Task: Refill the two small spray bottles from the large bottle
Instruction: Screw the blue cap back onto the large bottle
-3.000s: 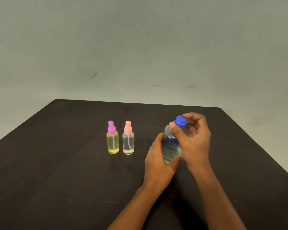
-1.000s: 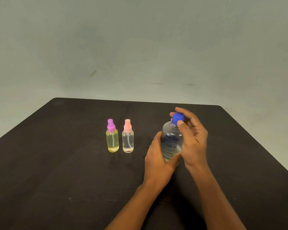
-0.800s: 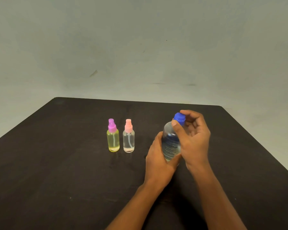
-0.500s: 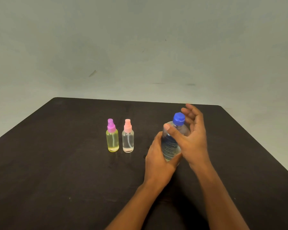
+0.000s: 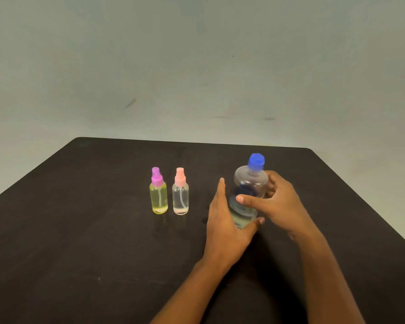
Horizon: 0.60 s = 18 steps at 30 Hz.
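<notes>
"Gripping the large bottle (image 5: 250, 190) round its middle, the person's right hand (image 5: 277, 204) has its thumb across the front and its fingers curled behind. Does that look safe?"

"Mostly. The bottle sits right of centre over the dark table (image 5: 80, 230). The left hand (image 5: 222, 225) lies along its lower left side, fingers straight and thumb near the base — whether it presses the plastic or only rests beside it, one cannot tell. It also hides the base."

"And the blue cap (image 5: 256, 162)?"

"On, with neither hand touching it. If the person squeezes the thin wall as the cap comes off, liquid could well up and spill."

"What about the small ones?"

"The yellow spray bottle (image 5: 158, 199) with the purple top and the clear spray bottle (image 5: 180, 199) with the pink top stand upright, just beside each other. They are to the left of the hands and apart from them, and both pump heads are on. Their necks look narrow — a pour from the wider mouth could overshoot and run down the outside."

"Anything else?"

"They look light and tall for their bases. A careless sweep of the left hand could knock one into the other, and an opened one would lose its contents."
</notes>
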Each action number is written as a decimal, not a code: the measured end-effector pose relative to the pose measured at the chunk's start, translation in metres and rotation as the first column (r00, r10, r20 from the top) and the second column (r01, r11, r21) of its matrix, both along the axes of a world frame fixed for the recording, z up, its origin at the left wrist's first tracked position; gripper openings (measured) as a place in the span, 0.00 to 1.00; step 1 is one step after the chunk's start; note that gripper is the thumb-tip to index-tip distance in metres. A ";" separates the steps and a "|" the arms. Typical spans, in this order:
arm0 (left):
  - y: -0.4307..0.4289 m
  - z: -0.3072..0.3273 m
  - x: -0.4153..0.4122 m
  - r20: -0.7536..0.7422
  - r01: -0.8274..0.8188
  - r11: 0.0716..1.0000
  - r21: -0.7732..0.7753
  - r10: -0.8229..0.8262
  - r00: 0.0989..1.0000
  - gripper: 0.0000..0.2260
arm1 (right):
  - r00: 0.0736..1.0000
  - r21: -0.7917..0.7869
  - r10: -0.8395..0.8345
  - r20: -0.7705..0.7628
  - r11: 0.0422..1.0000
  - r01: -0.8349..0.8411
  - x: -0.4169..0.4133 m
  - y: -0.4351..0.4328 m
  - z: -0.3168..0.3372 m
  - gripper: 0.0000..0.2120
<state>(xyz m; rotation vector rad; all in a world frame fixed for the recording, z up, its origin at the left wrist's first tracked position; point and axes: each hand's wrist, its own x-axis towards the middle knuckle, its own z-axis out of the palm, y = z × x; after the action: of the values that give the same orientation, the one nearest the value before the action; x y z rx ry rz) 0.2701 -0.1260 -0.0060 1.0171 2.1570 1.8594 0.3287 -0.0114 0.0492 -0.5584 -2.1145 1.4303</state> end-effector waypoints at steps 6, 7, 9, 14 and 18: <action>-0.003 0.008 0.000 -0.092 -0.171 0.947 0.271 0.203 0.975 0.30 | 0.912 0.027 -0.373 -0.171 0.923 0.383 -0.003 0.005 -0.002 0.30; -0.004 0.011 -0.002 -0.081 -0.220 0.922 0.318 0.257 0.963 0.28 | 0.889 0.015 -0.419 -0.183 0.904 0.428 -0.003 0.005 -0.003 0.31; -0.006 0.016 -0.007 -0.075 -0.300 0.866 0.399 0.357 0.931 0.26 | 0.853 -0.009 -0.490 -0.181 0.868 0.496 -0.003 0.008 -0.004 0.32; -0.021 0.025 -0.030 -0.095 -0.440 0.739 0.510 0.557 0.825 0.21 | 0.816 -0.047 -0.564 -0.124 0.825 0.563 -0.007 0.009 -0.010 0.35; -0.038 0.027 -0.046 -0.072 -0.536 0.701 0.471 0.636 0.768 0.23 | 0.820 -0.041 -0.555 -0.140 0.831 0.555 -0.009 0.004 -0.013 0.33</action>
<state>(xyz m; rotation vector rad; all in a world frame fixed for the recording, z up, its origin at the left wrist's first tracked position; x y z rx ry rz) 0.2243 -0.1645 0.0211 0.6379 2.4825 2.7322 0.3196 -0.0069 0.0357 -0.9478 -1.6407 1.0890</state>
